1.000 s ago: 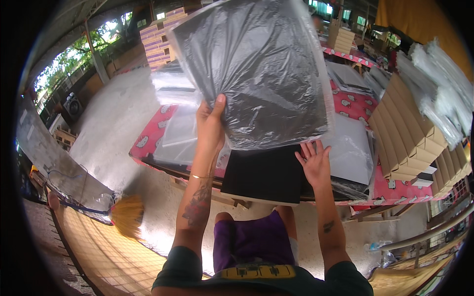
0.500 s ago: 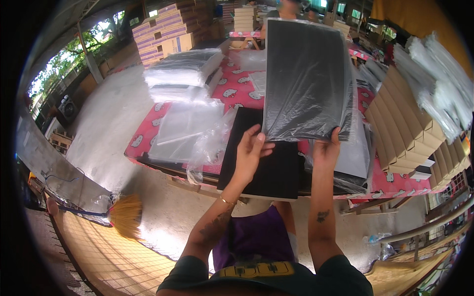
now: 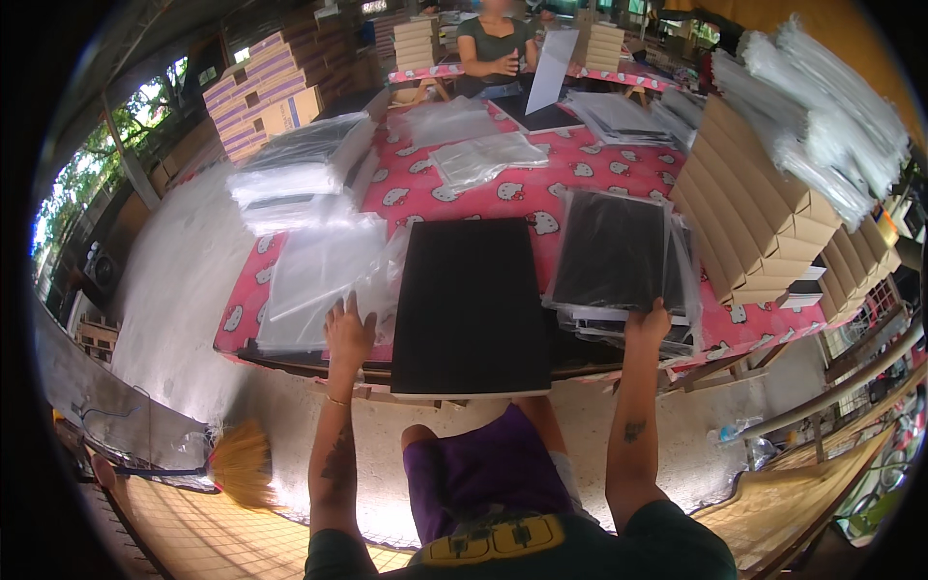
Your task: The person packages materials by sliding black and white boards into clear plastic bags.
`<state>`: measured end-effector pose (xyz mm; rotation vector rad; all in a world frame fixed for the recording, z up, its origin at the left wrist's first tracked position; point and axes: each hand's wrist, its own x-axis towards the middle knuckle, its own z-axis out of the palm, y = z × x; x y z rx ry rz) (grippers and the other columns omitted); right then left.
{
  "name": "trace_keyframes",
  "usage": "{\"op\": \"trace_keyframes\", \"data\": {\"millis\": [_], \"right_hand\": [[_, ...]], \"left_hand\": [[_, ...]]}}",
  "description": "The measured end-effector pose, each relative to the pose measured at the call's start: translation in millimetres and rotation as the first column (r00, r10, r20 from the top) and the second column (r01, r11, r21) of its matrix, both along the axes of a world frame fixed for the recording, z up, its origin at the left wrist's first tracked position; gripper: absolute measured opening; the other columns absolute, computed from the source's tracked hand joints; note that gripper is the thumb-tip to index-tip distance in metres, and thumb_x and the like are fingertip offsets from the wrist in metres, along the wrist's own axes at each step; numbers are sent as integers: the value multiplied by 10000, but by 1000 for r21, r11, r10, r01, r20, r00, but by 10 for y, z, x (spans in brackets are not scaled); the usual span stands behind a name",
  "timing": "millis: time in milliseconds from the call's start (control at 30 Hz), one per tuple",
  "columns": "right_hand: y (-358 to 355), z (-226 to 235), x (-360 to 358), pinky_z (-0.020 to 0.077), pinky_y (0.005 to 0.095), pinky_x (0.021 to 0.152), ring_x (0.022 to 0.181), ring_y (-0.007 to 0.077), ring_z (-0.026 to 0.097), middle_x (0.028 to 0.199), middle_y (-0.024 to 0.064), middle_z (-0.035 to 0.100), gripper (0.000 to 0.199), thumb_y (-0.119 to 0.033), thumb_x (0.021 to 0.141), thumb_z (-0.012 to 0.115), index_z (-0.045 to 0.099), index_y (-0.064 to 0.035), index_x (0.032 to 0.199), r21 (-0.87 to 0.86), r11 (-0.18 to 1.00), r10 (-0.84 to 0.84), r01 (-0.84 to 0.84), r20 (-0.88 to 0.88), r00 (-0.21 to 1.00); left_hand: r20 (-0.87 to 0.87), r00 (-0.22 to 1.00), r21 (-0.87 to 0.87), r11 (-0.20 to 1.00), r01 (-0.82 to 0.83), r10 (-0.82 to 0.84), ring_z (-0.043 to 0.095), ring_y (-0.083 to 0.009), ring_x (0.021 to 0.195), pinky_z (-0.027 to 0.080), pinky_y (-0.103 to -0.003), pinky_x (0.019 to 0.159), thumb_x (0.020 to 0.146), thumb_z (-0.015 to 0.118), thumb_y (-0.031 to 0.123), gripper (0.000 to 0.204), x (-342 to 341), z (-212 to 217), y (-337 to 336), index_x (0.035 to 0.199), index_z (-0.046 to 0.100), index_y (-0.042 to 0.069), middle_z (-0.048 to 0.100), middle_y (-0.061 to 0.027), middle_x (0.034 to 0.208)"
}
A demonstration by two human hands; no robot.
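My right hand point(image 3: 649, 325) pinches the near edge of a black board in a clear plastic sleeve point(image 3: 611, 249). That sleeved board lies on a small pile of similar sleeved boards at the right of the table. My left hand point(image 3: 349, 334) is open, fingers spread, over the near edge of a pile of clear plastic sleeves point(image 3: 324, 271); I cannot tell whether it touches them. Between my hands a bare black board point(image 3: 471, 304) lies squarely in front of me, its pale near edge just past the table's front.
The table has a pink patterned cover point(image 3: 464, 198). A tall pile of wrapped boards point(image 3: 302, 169) stands at left, and folded brown cardboard point(image 3: 754, 208) with bundled plastic point(image 3: 822, 126) at right. Across the table a person point(image 3: 495, 53) handles a white board point(image 3: 553, 70). A broom point(image 3: 242, 466) lies low left.
The sleeved black board has come down from its raised position onto the right-hand pile, still in my right hand. My left hand has let go of it and moved left to the sleeves.
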<state>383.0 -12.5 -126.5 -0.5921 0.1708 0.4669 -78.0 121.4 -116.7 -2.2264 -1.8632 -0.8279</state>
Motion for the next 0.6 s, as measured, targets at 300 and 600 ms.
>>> {"op": "trace_keyframes", "data": {"millis": [300, 600], "right_hand": [[-718, 42, 71, 280, 434, 1074, 1285, 257, 370, 1370, 145, 420, 607, -321, 895, 605, 361, -41, 1376, -364, 876, -180, 316, 361, 915], [-164, 472, -1697, 438, 442, 957, 1191, 209, 496, 1341, 128, 461, 524, -245, 931, 567, 378, -20, 1366, -188, 419, 822, -888, 495, 283]], "left_hand": [[256, 960, 280, 959, 34, -109, 574, -409, 656, 441, -442, 560, 916, 532, 169, 180, -135, 354, 11, 876, 596, 6, 599, -207, 743], [512, 597, 339, 784, 520, -618, 468, -172, 493, 397, -326, 479, 806, 695, 168, 235, 1189, 863, -830, 920, 565, 8, 581, -108, 769]]}}
